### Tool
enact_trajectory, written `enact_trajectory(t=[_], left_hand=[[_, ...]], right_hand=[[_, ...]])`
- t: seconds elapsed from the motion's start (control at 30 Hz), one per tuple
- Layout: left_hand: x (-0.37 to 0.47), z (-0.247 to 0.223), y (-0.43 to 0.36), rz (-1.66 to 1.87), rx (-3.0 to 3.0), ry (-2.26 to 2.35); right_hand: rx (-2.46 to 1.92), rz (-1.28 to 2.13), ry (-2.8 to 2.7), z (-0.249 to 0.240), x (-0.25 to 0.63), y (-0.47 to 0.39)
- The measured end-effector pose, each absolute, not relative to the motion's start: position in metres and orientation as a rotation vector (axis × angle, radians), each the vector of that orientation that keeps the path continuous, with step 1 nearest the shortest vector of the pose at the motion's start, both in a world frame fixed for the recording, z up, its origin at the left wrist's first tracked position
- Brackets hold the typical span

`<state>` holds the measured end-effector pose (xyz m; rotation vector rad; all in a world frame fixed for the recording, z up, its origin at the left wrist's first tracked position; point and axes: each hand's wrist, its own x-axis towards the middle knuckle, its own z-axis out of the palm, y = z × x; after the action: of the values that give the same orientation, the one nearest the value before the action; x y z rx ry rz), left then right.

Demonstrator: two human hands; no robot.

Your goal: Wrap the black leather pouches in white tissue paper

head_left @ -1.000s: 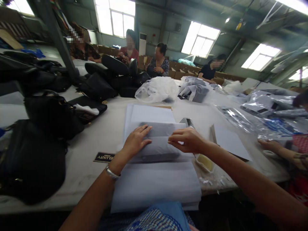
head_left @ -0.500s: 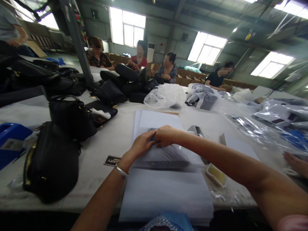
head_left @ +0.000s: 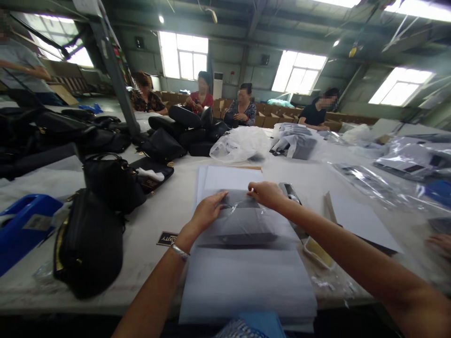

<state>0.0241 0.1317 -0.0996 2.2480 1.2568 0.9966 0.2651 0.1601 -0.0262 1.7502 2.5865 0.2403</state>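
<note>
A grey item in clear plastic wrap [head_left: 243, 223] lies on a stack of white paper sheets [head_left: 246, 281] in front of me. At its upper left corner, my left hand [head_left: 207, 210] presses the wrap between thumb and fingers. My right hand [head_left: 264, 193] pinches the upper right edge of the wrap, its fingers closed. The two hands are a short way apart. Left of the stack is a black label card [head_left: 166, 238] with gold lettering, partly behind my left wrist.
Black handbags [head_left: 89, 244] crowd the left side beside a blue holder [head_left: 24, 230]. A small tray [head_left: 319, 253] sits right of the stack, under my right forearm. Plastic-wrapped packs [head_left: 405, 162] lie far right. Several people sit across the table; another person's hand [head_left: 440, 241] shows at right.
My right hand has moved right, away from my left hand, along the top of the wrap. The grey item shows more fully between them. The camera view has shifted slightly.
</note>
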Motion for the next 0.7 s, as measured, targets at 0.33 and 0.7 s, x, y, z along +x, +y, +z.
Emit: enact_trajectory(t=[0.33, 0.7], left_hand=[[0.079, -0.109, 0.103, 0.771, 2.745, 1.314], [0.051, -0.095, 0.122, 0.922, 2.381, 1.416]], right_hand=[[1.271, 0.157, 3.221, -0.101, 0.302, 0.052], [1.42, 0.045, 3.184, -0.096, 0.301, 0.083]])
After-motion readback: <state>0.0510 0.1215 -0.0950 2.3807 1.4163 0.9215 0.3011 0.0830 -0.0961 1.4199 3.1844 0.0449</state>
